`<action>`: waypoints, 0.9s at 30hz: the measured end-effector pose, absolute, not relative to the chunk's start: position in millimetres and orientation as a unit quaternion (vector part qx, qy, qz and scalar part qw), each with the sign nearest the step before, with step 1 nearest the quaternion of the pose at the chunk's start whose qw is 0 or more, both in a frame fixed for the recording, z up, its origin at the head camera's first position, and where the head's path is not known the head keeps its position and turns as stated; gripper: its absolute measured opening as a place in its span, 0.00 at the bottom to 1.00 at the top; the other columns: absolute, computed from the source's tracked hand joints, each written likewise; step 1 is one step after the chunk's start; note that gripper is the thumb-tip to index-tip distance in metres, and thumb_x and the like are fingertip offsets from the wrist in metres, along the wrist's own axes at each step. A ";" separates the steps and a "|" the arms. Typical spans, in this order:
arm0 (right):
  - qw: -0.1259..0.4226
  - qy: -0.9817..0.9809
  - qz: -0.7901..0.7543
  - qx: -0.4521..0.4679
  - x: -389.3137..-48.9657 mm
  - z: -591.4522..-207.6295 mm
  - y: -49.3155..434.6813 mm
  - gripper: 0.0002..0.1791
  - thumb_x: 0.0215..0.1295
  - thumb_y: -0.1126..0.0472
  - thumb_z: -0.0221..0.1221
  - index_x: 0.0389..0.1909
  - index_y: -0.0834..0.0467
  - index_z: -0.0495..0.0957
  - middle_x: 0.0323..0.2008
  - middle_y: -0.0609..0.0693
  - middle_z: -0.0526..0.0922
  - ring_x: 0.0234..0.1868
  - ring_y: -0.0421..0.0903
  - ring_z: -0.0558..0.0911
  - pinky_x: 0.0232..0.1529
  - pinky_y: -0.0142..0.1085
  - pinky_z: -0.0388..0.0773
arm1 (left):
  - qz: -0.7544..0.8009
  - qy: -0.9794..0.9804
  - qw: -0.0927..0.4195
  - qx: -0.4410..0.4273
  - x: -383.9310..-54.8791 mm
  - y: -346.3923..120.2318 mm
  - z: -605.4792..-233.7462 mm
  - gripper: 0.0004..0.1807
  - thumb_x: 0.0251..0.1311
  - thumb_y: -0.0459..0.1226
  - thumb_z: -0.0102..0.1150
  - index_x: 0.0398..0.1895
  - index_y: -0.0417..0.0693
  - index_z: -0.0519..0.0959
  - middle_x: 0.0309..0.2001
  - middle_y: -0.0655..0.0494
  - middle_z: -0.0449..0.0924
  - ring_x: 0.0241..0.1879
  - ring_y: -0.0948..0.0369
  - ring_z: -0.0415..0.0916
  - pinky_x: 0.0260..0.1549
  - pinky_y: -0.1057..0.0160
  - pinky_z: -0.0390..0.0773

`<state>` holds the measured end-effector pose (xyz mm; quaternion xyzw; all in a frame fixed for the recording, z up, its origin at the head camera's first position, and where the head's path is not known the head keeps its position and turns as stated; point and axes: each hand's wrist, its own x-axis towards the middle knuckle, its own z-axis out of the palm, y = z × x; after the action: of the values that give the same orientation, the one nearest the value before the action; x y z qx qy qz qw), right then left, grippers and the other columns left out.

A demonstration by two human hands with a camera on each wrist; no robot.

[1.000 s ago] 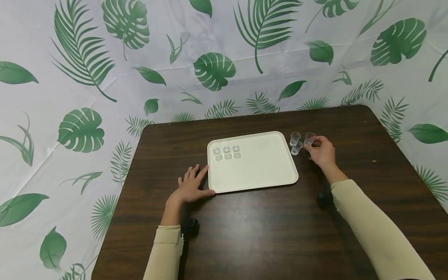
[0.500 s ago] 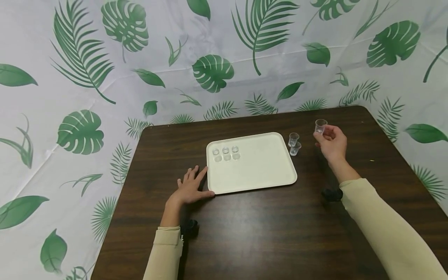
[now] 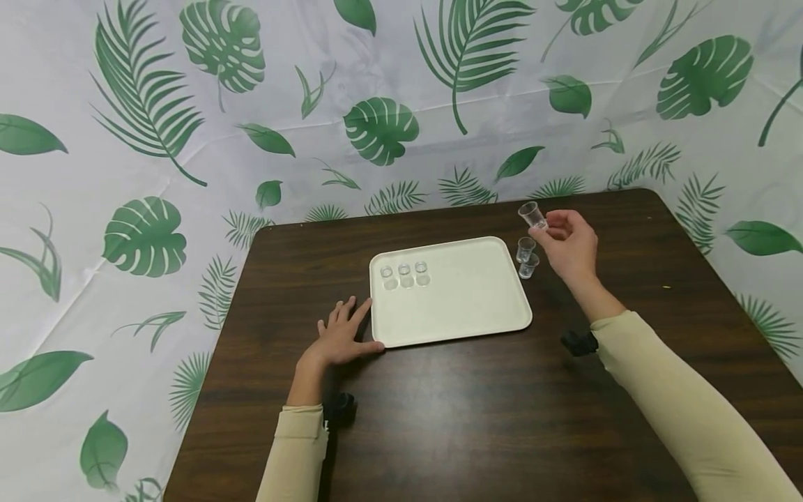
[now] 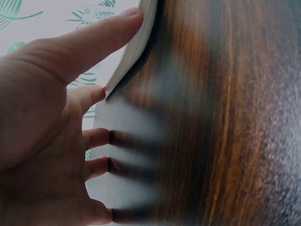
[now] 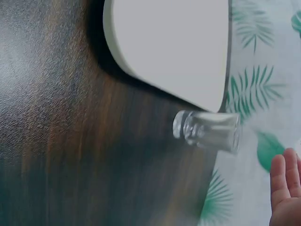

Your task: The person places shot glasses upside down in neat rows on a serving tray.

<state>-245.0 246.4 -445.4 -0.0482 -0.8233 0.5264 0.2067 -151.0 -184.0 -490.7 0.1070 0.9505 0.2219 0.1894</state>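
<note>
My right hand (image 3: 572,245) pinches a clear shot glass (image 3: 532,215) near its base, tilted with its mouth up and to the left, raised beyond the tray's right end. Below it on the table are two more shot glasses (image 3: 528,266), one behind the other, beside the tray's right edge. In the right wrist view this hand (image 5: 286,188) shows only partly, and its glass is out of frame. My left hand (image 3: 339,340) lies at the cream tray's (image 3: 458,307) left front corner, fingers spread, thumb (image 4: 117,26) against the rim. Three shot glasses (image 3: 404,270) line the tray's back left.
The dark wooden table (image 3: 452,418) has rounded back corners. Behind it hangs a white cloth (image 3: 301,167) printed with green leaves. A tiny yellowish speck (image 3: 667,286) lies on the table to the right.
My right hand has lifted a shot glass from beside the other two, drawn it right, then swung it back left and tilted it. The left hand stays in place.
</note>
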 end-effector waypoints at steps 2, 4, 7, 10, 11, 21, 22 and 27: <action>0.200 -0.831 0.517 -0.040 -245.3 -444.3 241.0 0.21 0.59 0.59 0.70 0.48 0.65 0.78 0.43 0.58 0.83 0.34 0.27 0.77 0.37 0.23 0.72 | 0.223 0.950 0.190 0.107 -151.0 -184.6 -490.3 0.55 0.55 0.62 0.63 0.80 0.61 0.45 0.78 0.42 0.36 0.75 0.41 0.29 0.62 0.26 0.35; 0.196 -0.839 0.507 -0.031 -245.4 -443.6 236.1 0.19 0.59 0.58 0.70 0.47 0.64 0.79 0.41 0.57 0.84 0.33 0.28 0.78 0.36 0.23 0.71 | 0.224 0.950 0.189 0.109 -151.0 -184.8 -490.0 0.55 0.55 0.62 0.63 0.80 0.61 0.45 0.78 0.42 0.36 0.75 0.40 0.29 0.61 0.26 0.35; 0.190 -0.850 0.491 -0.013 -245.5 -443.9 228.8 0.17 0.59 0.57 0.70 0.46 0.62 0.80 0.41 0.55 0.84 0.35 0.33 0.80 0.36 0.25 0.72 | 0.223 0.950 0.189 0.110 -151.3 -184.7 -489.9 0.55 0.55 0.63 0.63 0.80 0.61 0.45 0.78 0.42 0.37 0.75 0.40 0.30 0.61 0.26 0.35; 0.180 -0.858 0.480 0.010 -245.0 -444.8 220.9 0.16 0.60 0.58 0.70 0.46 0.60 0.81 0.40 0.55 0.84 0.38 0.43 0.82 0.38 0.31 0.74 | 0.219 0.951 0.190 0.110 -151.4 -184.5 -490.0 0.55 0.55 0.63 0.63 0.80 0.61 0.45 0.78 0.42 0.37 0.75 0.40 0.30 0.61 0.26 0.36; 0.176 -0.861 0.477 0.019 -244.7 -445.3 218.0 0.16 0.60 0.58 0.69 0.46 0.60 0.81 0.40 0.55 0.84 0.39 0.46 0.83 0.39 0.34 0.75 | 0.219 0.951 0.190 0.110 -151.5 -184.4 -490.2 0.55 0.55 0.63 0.63 0.80 0.61 0.45 0.78 0.42 0.37 0.75 0.40 0.30 0.61 0.26 0.36; 0.129 -0.883 0.438 0.111 -241.5 -453.7 180.1 0.15 0.61 0.63 0.68 0.49 0.58 0.83 0.46 0.54 0.81 0.43 0.52 0.81 0.43 0.47 0.80 | 0.217 0.952 0.187 0.109 -151.5 -185.0 -489.4 0.54 0.55 0.62 0.63 0.80 0.61 0.45 0.78 0.42 0.37 0.75 0.40 0.30 0.61 0.26 0.36; 0.123 -0.884 0.435 0.120 -241.4 -455.4 176.8 0.15 0.61 0.64 0.68 0.49 0.58 0.83 0.46 0.53 0.81 0.43 0.51 0.81 0.42 0.46 0.80 | 0.216 0.952 0.187 0.108 -151.5 -185.0 -489.7 0.54 0.55 0.62 0.63 0.80 0.62 0.45 0.78 0.42 0.37 0.75 0.40 0.30 0.61 0.26 0.36; 0.105 -0.893 0.413 0.142 -242.5 -464.8 161.7 0.15 0.62 0.65 0.66 0.51 0.57 0.84 0.48 0.52 0.80 0.43 0.49 0.79 0.40 0.43 0.80 | 0.220 0.951 0.187 0.109 -151.5 -185.5 -492.1 0.55 0.55 0.62 0.64 0.80 0.60 0.45 0.78 0.41 0.37 0.75 0.40 0.30 0.61 0.26 0.36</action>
<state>-242.5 161.7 -464.8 0.1423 -0.8933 0.4130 0.1055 -151.5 -185.5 -492.1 0.1091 0.9512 0.2202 0.1867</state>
